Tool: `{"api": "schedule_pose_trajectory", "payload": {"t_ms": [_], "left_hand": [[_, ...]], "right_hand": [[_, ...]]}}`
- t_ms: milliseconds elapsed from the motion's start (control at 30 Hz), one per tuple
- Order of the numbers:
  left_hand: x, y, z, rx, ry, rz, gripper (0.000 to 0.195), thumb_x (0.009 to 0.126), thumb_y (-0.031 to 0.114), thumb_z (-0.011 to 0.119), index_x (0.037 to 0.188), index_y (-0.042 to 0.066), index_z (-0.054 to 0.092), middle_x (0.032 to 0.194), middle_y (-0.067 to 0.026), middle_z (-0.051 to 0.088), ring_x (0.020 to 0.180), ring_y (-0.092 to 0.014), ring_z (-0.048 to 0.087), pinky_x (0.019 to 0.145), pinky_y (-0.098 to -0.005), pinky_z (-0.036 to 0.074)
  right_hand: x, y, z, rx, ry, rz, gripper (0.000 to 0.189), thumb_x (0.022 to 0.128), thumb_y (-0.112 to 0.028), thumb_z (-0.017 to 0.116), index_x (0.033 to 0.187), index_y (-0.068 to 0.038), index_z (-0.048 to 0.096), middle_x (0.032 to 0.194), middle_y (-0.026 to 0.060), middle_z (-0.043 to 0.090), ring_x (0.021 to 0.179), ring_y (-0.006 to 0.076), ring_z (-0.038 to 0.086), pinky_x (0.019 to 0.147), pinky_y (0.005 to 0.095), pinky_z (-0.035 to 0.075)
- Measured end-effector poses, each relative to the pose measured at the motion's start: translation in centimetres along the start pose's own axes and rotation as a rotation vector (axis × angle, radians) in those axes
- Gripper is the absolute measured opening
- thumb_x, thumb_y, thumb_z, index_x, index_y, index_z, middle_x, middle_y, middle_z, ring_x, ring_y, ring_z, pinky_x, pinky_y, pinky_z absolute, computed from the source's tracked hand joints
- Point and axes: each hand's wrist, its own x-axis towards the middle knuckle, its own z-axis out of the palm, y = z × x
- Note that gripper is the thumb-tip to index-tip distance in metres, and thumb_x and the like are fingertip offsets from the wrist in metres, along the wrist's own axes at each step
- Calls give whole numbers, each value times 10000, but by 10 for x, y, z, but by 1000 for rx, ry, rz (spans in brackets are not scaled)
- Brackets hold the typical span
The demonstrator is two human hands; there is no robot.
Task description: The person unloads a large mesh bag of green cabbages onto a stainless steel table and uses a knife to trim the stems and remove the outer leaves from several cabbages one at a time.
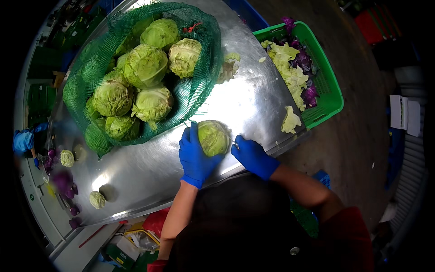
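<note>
A green cabbage stands on the stainless steel table near its front edge. My left hand, in a blue glove, holds the cabbage from its left and lower side. My right hand, also gloved in blue, is closed on a small knife, whose thin blade points at the cabbage's right side; most of its handle is hidden in the fingers. Up and to the left, an open green mesh sack lies on the table with several green cabbages inside.
Right of the table, a green plastic crate holds green and purple cabbage leaves. A loose leaf lies at the table's right edge. Small cabbages and purple ones sit at the left. A person in blue is at the far left.
</note>
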Motion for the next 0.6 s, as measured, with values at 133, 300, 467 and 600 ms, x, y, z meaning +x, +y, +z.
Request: {"api": "schedule_pose_trajectory", "payload": {"t_ms": [133,300,467,600], "left_hand": [[0,-5,5,-44,39,14,1107,536,267,893,1446,20,312,1321,-201,465,1204,-373,472,1024,-427,433],[-16,-16,9,-116,173,167,1092,549,265,899,1439,8,319,1347,-197,448,1224,-368,462,1044,-427,416],[-34,-18,27,-589,125,179,1154,561,339,931,1442,0,267,1395,-215,329,1265,-342,422,1056,-420,399],[-27,11,31,-506,154,105,1153,552,305,928,1452,9,269,1368,-208,358,1262,-343,418,1057,-424,394]], "right_hand": [[16,20,19,-53,62,-96,232,931,-234,543,1000,-14,508,777,260,639,765,428,645,653,504,506],[18,14,13,284,-137,96,457,890,-181,547,1313,-18,497,787,162,641,636,256,631,623,379,530],[-11,17,-18,510,-38,8,613,876,-133,560,1467,-128,397,827,111,647,538,173,582,566,316,525],[-26,28,-9,150,297,-331,607,912,-74,549,1486,-93,354,939,35,678,734,158,608,698,268,509]]}}
